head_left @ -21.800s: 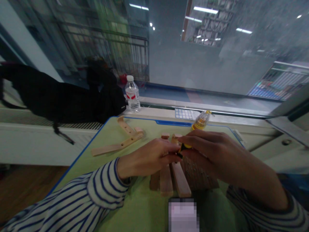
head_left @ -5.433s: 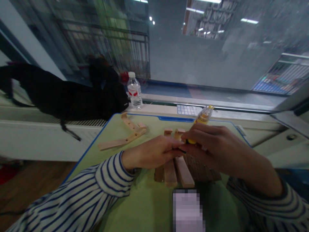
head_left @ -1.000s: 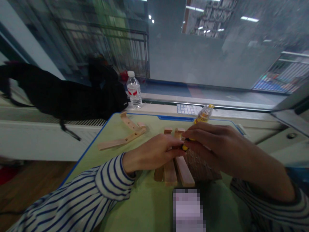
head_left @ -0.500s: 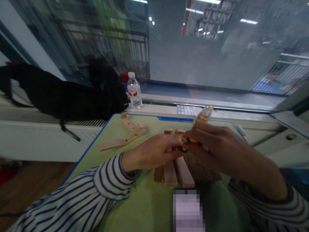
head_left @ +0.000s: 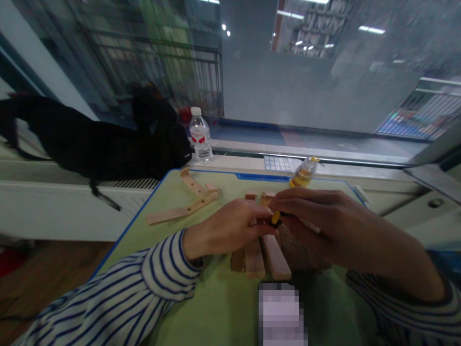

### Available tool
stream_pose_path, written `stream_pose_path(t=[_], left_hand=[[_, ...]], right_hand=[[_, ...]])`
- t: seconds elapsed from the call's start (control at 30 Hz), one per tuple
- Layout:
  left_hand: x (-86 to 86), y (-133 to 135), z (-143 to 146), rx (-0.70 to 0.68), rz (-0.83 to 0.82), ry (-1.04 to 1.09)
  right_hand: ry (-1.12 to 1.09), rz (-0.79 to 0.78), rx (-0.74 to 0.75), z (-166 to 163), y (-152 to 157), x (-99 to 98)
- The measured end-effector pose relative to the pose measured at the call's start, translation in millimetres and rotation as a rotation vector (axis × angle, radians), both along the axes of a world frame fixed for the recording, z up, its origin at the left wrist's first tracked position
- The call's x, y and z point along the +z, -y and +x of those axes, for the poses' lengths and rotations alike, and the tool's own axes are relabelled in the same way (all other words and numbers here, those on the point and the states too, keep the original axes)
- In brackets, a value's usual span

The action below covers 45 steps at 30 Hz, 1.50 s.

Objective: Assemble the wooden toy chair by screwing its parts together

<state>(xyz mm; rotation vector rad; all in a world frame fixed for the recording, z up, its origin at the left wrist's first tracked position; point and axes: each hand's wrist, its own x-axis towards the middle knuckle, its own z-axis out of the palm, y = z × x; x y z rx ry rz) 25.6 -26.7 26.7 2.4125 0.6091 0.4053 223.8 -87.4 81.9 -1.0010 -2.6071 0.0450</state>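
My left hand [head_left: 226, 230] rests on a set of light wooden slats [head_left: 264, 254] in the middle of the green table [head_left: 173, 230], its fingertips pinched together at the slats' top. My right hand [head_left: 324, 226] is curled over a small yellow and black tool [head_left: 275, 218], which sticks out toward the left fingertips. A brown perforated panel [head_left: 298, 252] lies under the right hand, beside the slats. What the left fingers pinch is hidden.
Jointed wooden strips [head_left: 187, 204] lie at the table's far left. A small yellow bottle [head_left: 304, 173] stands at the far edge. A water bottle [head_left: 200, 137] and a black bag [head_left: 97, 144] sit on the window sill. A blurred patch [head_left: 281, 315] covers the near edge.
Over the last second my right hand has turned slightly on the yellow tool, whose tip now shows lower between the hands. My left hand stays put on the slats.
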Motion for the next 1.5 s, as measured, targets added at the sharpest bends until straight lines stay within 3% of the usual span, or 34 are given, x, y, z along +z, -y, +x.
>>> stream_pose_path(t=[0.43,0.57,0.9,1.1,1.27,1.5], left_hand=[[0.6,-4.6,-3.1,-0.16,-0.101,0.05],[1.1,-5.5,-4.5,-0.171,-0.064,0.057],[-1.1,-14.4,-17.2,0.034,0.175,-0.175],[-14.7,-18.2,-16.9,0.008,0.22,-0.196],[-22.2,-21.1,-18.7,0.014,0.268,-0.212],[-4.7,-18.6,-25.3,0.028,0.283,-0.301]], right_hand=[[0.061,-0.028,-0.077,-4.5,-2.6,-1.9],[0.047,-0.033,-0.066,-4.9,-2.5,-2.5],[0.015,-0.033,-0.037,-2.5,-6.7,-6.0],[-0.029,-0.03,0.038,1.2,-4.5,-1.7],[-0.073,-0.135,0.082,2.2,-4.0,2.6],[-0.079,-0.213,0.091,6.5,-4.3,6.8]])
